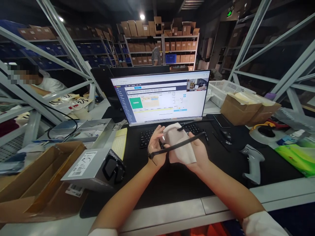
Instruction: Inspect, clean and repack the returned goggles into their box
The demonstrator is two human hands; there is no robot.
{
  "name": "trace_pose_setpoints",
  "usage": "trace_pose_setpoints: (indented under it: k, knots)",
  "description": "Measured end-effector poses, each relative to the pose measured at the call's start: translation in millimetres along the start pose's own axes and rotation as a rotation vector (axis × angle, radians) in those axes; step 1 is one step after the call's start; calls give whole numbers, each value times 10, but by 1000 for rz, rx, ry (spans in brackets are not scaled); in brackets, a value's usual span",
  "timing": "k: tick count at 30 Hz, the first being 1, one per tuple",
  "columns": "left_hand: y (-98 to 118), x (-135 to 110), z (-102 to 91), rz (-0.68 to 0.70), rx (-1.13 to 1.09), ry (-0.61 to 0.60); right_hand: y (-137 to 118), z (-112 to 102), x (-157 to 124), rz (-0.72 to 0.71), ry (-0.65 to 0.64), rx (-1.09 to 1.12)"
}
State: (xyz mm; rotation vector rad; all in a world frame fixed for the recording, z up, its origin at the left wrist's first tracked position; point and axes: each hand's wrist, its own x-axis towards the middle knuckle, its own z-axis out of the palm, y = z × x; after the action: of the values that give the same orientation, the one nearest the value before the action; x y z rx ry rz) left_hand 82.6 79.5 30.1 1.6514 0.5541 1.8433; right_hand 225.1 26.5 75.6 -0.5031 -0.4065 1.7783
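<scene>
Above the black desk mat, my two hands hold a pair of glasses (177,146) with long black temple arms. My left hand (156,142) is closed around the glasses at the left, fingers raised beside the lens area. A light grey-white cloth (183,156) drapes over the middle of the glasses and hides most of the lenses. My right hand (201,153) grips the cloth from the right, with its fingers mostly behind it. One temple arm crosses in front of the cloth; the other sticks out behind. Below them lies a black keyboard (145,139), partly covered by my hands.
A monitor (162,98) stands behind my hands. On the left are a silver box (91,167) with a glasses picture and an open carton (49,183). On the right lie a mouse (225,134), a barcode scanner (253,164) and a tape dispenser (265,131). Two people are farther off.
</scene>
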Motion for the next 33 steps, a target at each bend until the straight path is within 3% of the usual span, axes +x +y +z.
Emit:
trace_pose_setpoints:
  k: [4,7,16,18,23,29,33]
  knots:
    - [9,-42,46,-3,-4,55,184,16,-34,132,-36,7]
    - [54,-55,51,-24,39,63,258,14,-17,113,0,-19]
    - [33,-33,-25,79,186,-2,-28,-31,15,-27,105,9]
    - [14,-42,-30,72,193,-6,64,-14,10,-1,84,37]
    - [28,-81,-9,46,87,32,312,22,32,234,-15,65]
    - [54,-100,41,-32,28,60,60,-8,58,116,23,98]
    - [19,-113,47,36,46,21,131,-36,53,185,-38,139]
